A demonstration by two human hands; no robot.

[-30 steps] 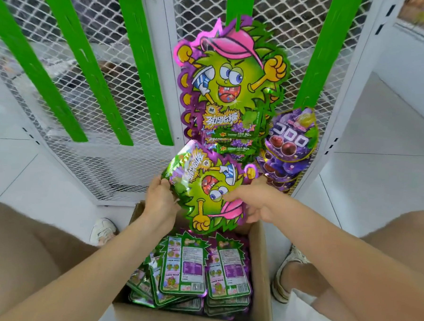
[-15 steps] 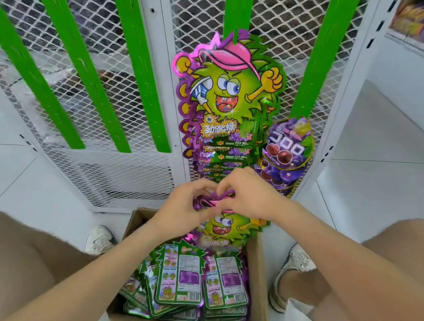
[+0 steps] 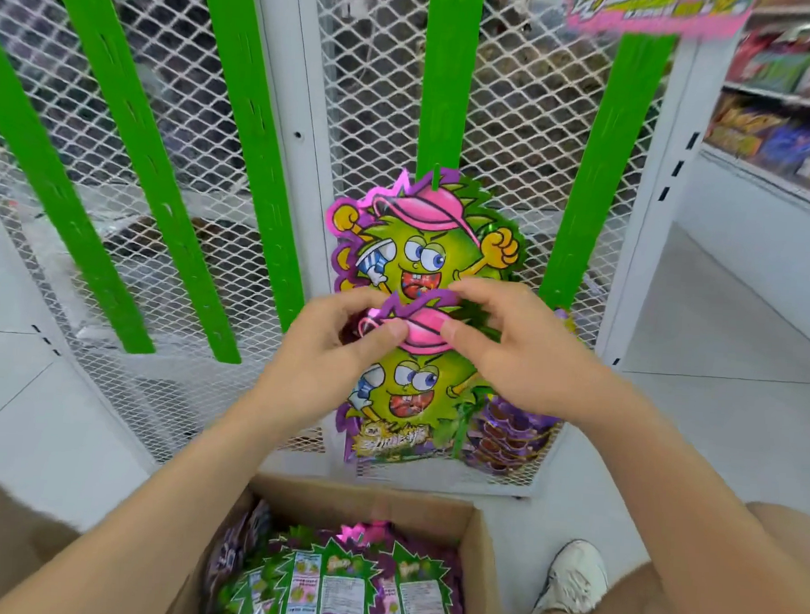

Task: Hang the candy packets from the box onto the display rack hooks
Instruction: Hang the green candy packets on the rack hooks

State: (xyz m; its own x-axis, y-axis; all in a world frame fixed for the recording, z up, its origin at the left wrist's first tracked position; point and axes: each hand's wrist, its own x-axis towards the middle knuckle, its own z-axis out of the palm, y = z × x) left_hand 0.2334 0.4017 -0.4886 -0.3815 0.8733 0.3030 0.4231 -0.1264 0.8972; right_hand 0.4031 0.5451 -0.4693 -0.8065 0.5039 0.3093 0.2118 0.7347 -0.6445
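Candy packets (image 3: pixel 332 589) fill the open cardboard box (image 3: pixel 360 501) at the near edge. They are stacked back side up, glossy foil with jagged green and purple borders and white label panels. Just right of the box, a white shoe (image 3: pixel 571 583) rests on the pale tiled floor (image 3: pixel 716 417). Above the box, both hands hold one more packet (image 3: pixel 408 391) upright by its top. The left hand (image 3: pixel 330 345) pinches the pink cap with thumb and curled fingers, and the right hand (image 3: pixel 513 354) pinches the other side, thumb in front and fingers spread behind. It is shiny and die-cut as a grinning green character. Beyond it, farther from the box, a matching hung packet (image 3: pixel 420 256) sits on a green hook (image 3: pixel 435 177) below a green slotted strip (image 3: pixel 448 74) on the white wire-mesh rack (image 3: pixel 520 125). Rounded purple packets (image 3: pixel 509 434) hang low, beyond the box's right corner. Far right of the box, stocked shelves (image 3: pixel 789 92) are blurred.
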